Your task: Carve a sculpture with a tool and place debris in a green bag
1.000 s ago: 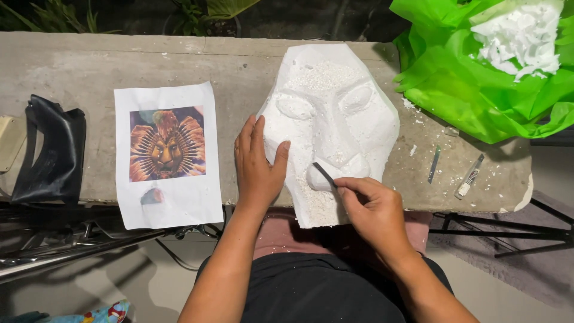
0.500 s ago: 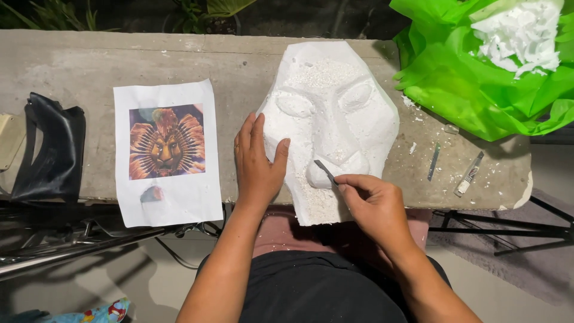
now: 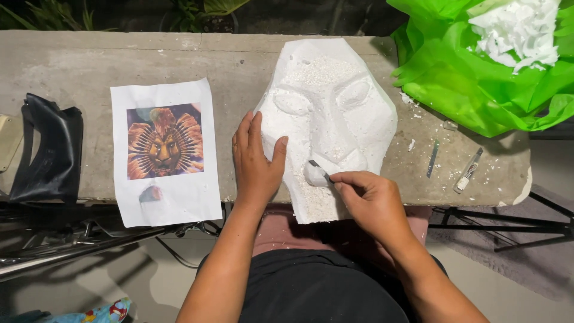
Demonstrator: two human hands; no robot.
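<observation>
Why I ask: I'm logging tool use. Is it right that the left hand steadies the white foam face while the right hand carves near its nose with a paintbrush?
Not quite. In the head view the right hand holds a small metal blade, not a paintbrush, at the nose of the white foam face. The left hand does steady the foam's edge.

Foam mask (image 3: 335, 113): white, matt, grainy where cut, loose crumbs on forehead and chin. Blade (image 3: 318, 171) in right hand (image 3: 371, 200): thin metal, dull shine. Desk (image 3: 89, 66): grey concrete, rough, stained, dusted with white bits. Printed sheet (image 3: 164, 149): plain paper, matt. Bag (image 3: 478, 78) far right: bright green plastic, crinkled, glossy, holding white foam scraps (image 3: 517, 33). Black item (image 3: 45, 149) far left: smooth, slight sheen.
</observation>
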